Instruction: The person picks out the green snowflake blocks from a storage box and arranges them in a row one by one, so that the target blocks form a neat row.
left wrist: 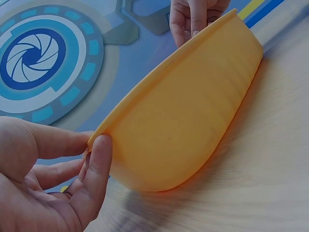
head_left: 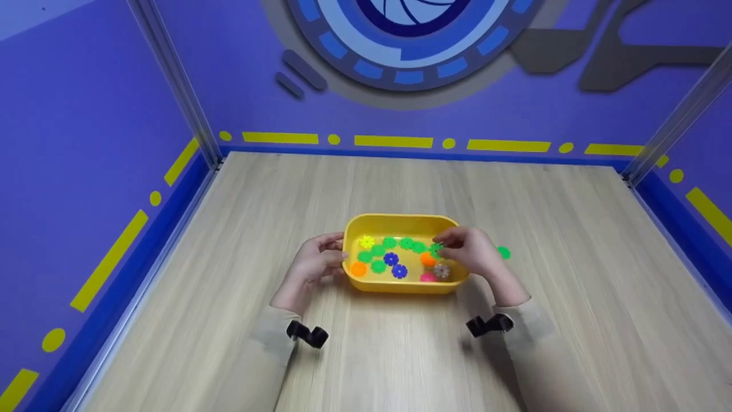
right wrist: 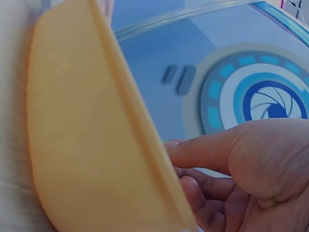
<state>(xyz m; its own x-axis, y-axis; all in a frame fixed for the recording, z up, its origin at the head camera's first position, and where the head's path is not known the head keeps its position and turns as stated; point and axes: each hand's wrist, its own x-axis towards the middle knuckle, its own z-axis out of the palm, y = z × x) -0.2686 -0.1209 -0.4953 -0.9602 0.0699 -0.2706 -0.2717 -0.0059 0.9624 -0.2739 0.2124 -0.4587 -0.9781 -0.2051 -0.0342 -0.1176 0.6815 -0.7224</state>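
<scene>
A yellow plastic tub (head_left: 409,287) stands on the table with several small flower-shaped plastic discs inside. Its left rim is pinched between the thumb and fingers of my left hand (head_left: 317,260), which the left wrist view shows close up. Over the tub's right end, my right hand (head_left: 472,252) pinches a green disc (head_left: 437,250) with thumb and fingers. Below that hand lie an orange disc (head_left: 428,259), a clear greyish disc (head_left: 442,270) and a pink disc (head_left: 427,277). In the right wrist view the tub wall hides the fingertips and nearly all of the held disc.
Outside the tub, a single green disc (head_left: 504,252) lies on the wooden table (head_left: 274,200), just right of my right hand. Blue printed panels (head_left: 320,114) border the table at the back and both sides. Black wrist cameras (head_left: 309,333) sit on both forearms.
</scene>
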